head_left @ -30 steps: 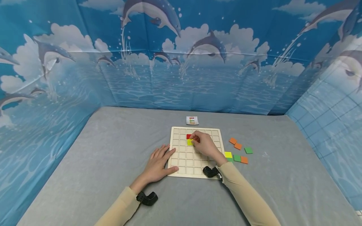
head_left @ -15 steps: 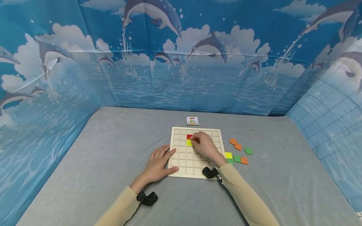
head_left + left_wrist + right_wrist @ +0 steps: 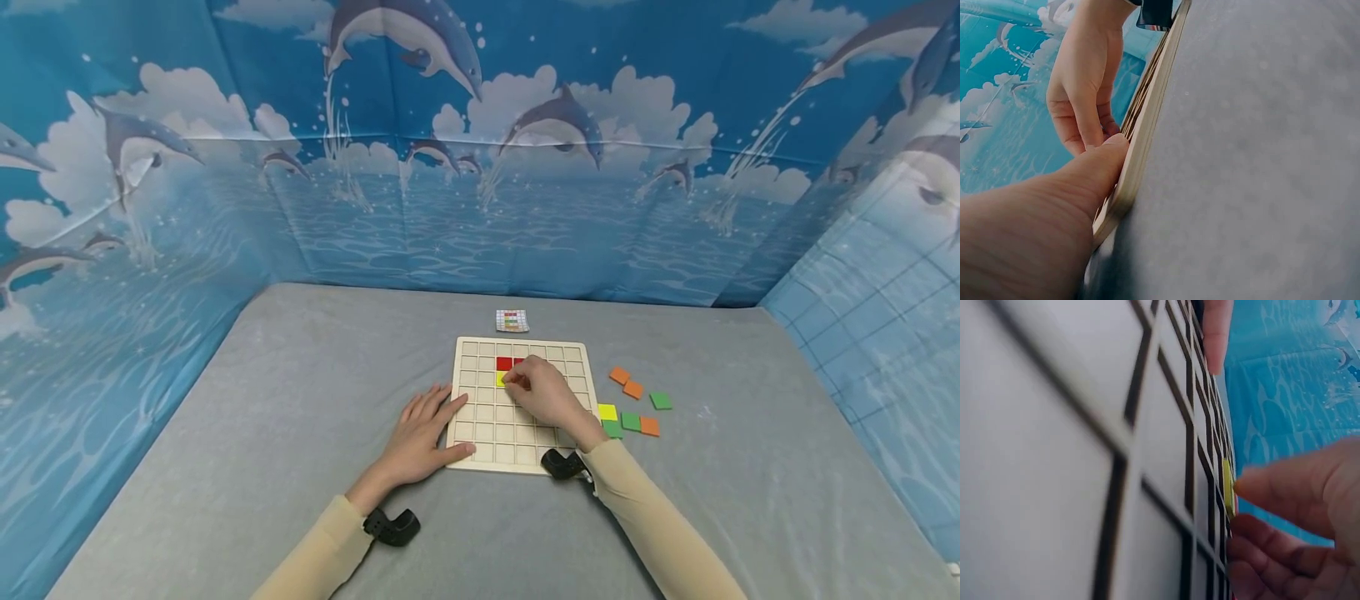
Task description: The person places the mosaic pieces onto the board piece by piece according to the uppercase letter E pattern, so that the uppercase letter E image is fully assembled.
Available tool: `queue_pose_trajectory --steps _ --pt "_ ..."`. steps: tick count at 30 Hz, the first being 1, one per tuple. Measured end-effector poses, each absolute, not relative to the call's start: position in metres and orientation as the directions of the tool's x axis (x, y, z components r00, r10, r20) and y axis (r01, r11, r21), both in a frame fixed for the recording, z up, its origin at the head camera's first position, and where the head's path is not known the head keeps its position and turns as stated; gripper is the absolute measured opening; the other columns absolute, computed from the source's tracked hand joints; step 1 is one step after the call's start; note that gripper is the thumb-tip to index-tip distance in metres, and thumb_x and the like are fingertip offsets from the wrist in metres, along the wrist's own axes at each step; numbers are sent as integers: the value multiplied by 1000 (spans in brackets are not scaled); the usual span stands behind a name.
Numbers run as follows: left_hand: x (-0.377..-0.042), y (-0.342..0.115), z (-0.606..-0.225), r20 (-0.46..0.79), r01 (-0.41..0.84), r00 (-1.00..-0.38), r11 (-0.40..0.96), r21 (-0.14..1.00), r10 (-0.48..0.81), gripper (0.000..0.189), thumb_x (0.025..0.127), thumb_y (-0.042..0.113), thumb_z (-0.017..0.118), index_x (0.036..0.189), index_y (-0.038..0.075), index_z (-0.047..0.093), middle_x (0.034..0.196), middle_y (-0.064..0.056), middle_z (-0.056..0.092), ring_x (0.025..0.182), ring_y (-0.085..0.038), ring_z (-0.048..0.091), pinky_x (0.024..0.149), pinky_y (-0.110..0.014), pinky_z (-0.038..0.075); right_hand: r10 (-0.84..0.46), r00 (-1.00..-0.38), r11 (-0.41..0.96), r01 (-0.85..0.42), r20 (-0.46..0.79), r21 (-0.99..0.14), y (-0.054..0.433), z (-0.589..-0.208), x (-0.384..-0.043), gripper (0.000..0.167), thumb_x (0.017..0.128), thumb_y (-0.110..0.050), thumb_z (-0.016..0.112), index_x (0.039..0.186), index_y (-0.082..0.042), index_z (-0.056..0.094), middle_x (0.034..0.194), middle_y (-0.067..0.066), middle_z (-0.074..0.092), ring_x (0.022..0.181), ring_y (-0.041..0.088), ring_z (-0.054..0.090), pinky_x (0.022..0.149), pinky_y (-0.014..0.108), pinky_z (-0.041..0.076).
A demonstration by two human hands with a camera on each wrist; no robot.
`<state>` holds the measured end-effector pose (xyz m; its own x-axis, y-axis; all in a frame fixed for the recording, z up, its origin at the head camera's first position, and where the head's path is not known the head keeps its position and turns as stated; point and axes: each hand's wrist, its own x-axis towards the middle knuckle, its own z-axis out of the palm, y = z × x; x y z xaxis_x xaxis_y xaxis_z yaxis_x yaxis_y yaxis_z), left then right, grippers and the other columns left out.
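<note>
A pale wooden grid board (image 3: 495,433) lies on the grey table. My right hand (image 3: 551,396) is over its upper middle, fingers curled, pinching a yellow tile (image 3: 500,379) in one of the squares. Up close in the right wrist view, thumb and fingertips sit at the edges of that yellow tile (image 3: 1229,487), which stands slightly proud of the grid. Just above it a red tile (image 3: 504,363) fills a square, and a second red tile (image 3: 518,362) beside it is partly covered by the hand. My left hand (image 3: 420,433) rests spread at the board's left edge, thumb (image 3: 1107,153) on the rim.
Loose tiles lie right of the board: orange tiles (image 3: 619,375), green tiles (image 3: 661,401) and a yellow tile (image 3: 607,412) near its edge. A small card with a coloured grid pattern (image 3: 512,321) lies behind the board. A dolphin-print curtain (image 3: 480,225) closes off the back and sides.
My right hand has shifted slightly down toward me, uncovering part of the second red tile. The left hand stays in place on the board's edge.
</note>
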<state>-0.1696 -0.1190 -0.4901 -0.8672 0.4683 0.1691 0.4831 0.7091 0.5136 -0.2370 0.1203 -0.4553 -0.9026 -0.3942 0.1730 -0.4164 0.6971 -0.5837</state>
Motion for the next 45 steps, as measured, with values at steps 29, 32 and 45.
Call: queue_pose_trajectory --steps 29,32,45 --pt "-170 -119 -492 166 480 -868 704 523 469 73 90 51 58 149 13 34 154 -15 21 142 -32 9 109 -53 5 -442 -891 767 -315 -105 -559 275 -419 -202 39 78 -22 80 106 1 67 102 10 66 92 28 61 77 45 49" --pt "-170 -120 -491 163 479 -868 706 522 469 73 90 50 58 149 13 34 154 -15 21 142 -32 9 109 -53 5 -429 -895 787 -305 -120 -536 280 -421 -200 41 73 -23 83 102 2 68 97 9 65 85 25 60 73 43 49" --pt "-171 -121 -493 129 466 -872 718 517 473 74 91 54 55 150 18 31 155 -12 17 143 -28 6 110 -49 3 -347 -934 830 -263 -85 -492 282 -437 -199 23 73 -9 81 89 -6 65 79 -1 56 70 15 50 62 34 44"
